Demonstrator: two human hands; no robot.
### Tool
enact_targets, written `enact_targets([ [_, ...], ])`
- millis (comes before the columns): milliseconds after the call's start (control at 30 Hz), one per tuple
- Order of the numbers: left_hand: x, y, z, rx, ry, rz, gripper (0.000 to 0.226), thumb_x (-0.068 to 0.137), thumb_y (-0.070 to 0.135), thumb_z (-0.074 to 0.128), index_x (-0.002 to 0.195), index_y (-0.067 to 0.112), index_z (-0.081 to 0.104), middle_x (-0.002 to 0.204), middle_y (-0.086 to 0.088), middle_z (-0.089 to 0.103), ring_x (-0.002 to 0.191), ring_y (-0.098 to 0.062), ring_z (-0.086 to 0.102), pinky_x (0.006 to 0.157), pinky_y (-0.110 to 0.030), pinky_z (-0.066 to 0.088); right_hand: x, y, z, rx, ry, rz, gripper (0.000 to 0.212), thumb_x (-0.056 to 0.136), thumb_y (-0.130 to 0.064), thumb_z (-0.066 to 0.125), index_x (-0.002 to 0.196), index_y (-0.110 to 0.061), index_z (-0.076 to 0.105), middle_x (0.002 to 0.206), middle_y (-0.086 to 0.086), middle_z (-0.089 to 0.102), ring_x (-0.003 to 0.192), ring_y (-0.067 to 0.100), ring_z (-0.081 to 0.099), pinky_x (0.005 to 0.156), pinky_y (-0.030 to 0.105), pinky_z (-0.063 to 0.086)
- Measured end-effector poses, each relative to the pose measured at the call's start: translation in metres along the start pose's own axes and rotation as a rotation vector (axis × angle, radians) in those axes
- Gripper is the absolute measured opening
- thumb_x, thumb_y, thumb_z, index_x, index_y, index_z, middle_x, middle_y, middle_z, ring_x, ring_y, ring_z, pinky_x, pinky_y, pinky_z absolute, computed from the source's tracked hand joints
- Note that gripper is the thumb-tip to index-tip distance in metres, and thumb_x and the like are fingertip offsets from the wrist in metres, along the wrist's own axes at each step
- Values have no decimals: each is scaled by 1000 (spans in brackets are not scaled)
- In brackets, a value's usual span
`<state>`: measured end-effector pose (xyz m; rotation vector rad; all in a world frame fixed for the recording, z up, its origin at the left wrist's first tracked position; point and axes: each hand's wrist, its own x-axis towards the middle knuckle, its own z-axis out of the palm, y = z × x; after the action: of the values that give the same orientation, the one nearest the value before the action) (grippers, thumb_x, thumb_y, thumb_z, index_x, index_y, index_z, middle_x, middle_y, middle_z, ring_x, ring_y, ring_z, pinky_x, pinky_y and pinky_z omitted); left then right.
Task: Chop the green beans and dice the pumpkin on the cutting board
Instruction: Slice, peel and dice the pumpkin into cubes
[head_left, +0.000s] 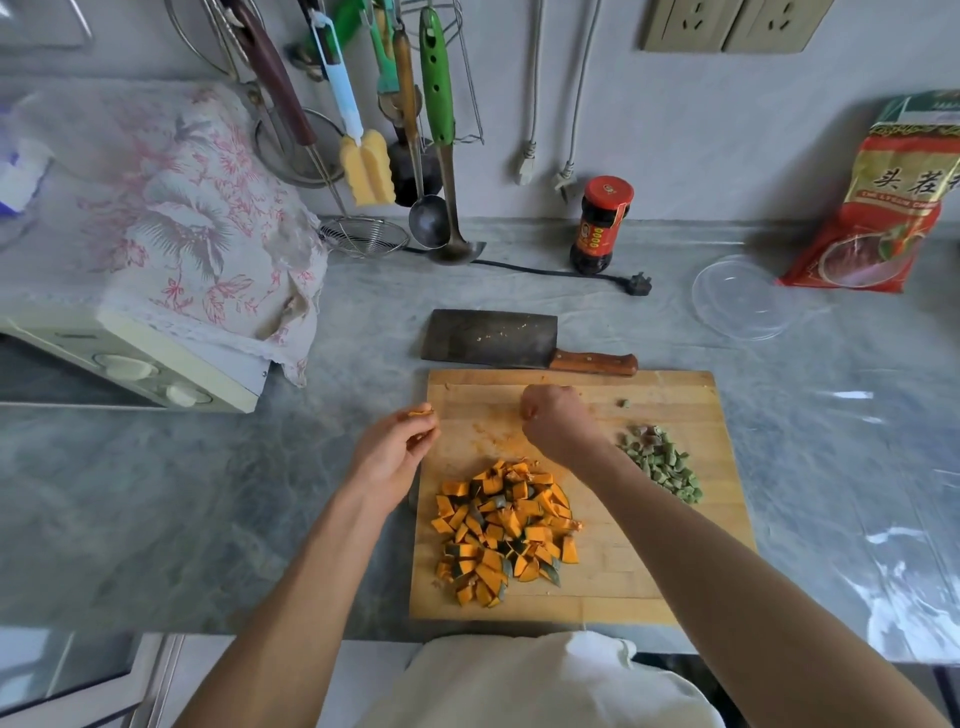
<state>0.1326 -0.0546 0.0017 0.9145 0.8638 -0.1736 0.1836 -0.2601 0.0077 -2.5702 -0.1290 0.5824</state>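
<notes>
Two heaps lie nearward of both hands on the pale wooden cutting board: orange diced pumpkin, green chopped beans; left hand pinches orange scraps; right hand curled, contents indeterminable.

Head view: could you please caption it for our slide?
Diced pumpkin and chopped green beans piled on the cutting board, cleaver set aside.

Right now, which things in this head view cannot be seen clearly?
- Right hand: its curled fingers face away, so whatever it picks from the cutting board is hidden.
- Left hand: holds orange scraps, too small to identify.
- Red packet: cut off by the right edge.
- Toaster oven: mostly under a floral cloth.
</notes>
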Motion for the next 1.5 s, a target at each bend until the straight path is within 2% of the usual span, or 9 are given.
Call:
enact_targets([
  [100,-12,-2,9,42,-52,-3,14,85,-14,64,91,-1,67,98,-12,66,100,-22,64,78,-28,57,-18,8,-21,321,85,97,14,90,-2,63,94,-15,67,89,0,67,80,16,65,67,23,57],
  [233,-23,-5,29,135,-172,-29,16,84,-15,64,94,-3,68,97,-12,69,99,-23,66,82,-29,57,-66,28,-43,570,220,255,14,84,-2,70,87,-15,73,77,0,71,67,17,63,60,30,54],
  [333,-32,-13,41,217,-265,-58,17,85,-13,62,97,-2,67,102,-13,69,100,-24,66,91,-33,56,-104,41,-48,669,286,347,12,81,2,72,85,-10,75,72,5,70,58,14,57,48,18,43],
  [400,-40,-21,46,278,-298,-70,16,86,-13,62,95,-1,67,102,-12,69,99,-24,66,93,-34,55,-128,51,-46,693,314,397,14,81,0,72,81,-14,75,70,2,69,60,13,59,52,17,45],
  [533,-66,-40,55,411,-392,-65,16,84,-12,65,92,2,70,91,-7,72,90,-20,69,88,-32,57,-176,77,-32,812,351,475,20,82,-5,74,74,-23,75,74,6,74,77,25,72,79,42,61],
  [867,-166,-187,60,775,-628,-147,19,85,-12,65,83,5,71,76,-2,70,80,-16,66,83,-28,57,-342,183,37,959,377,691,11,83,0,73,83,-11,75,79,8,75,81,27,73,80,37,60],
  [1233,-172,-410,78,982,-336,-255,16,82,-15,68,83,1,70,82,-11,67,84,-21,64,62,-18,58,-405,337,107,821,342,824,22,80,-3,65,72,-21,74,76,3,75,82,24,72,81,44,61],
  [1367,-157,-466,85,978,-297,-255,24,84,-9,71,108,-8,68,95,-16,70,79,-15,67,66,-17,57,-397,370,135,789,379,815,18,81,-5,69,79,-23,72,82,2,74,88,24,70,76,30,54],
  [1500,-149,-497,89,971,-279,-277,39,91,-10,62,130,-6,58,120,-21,64,105,-25,64,86,-27,53,-393,389,151,795,418,804,20,84,0,63,89,-15,75,89,6,76,93,23,69,86,35,55],
])
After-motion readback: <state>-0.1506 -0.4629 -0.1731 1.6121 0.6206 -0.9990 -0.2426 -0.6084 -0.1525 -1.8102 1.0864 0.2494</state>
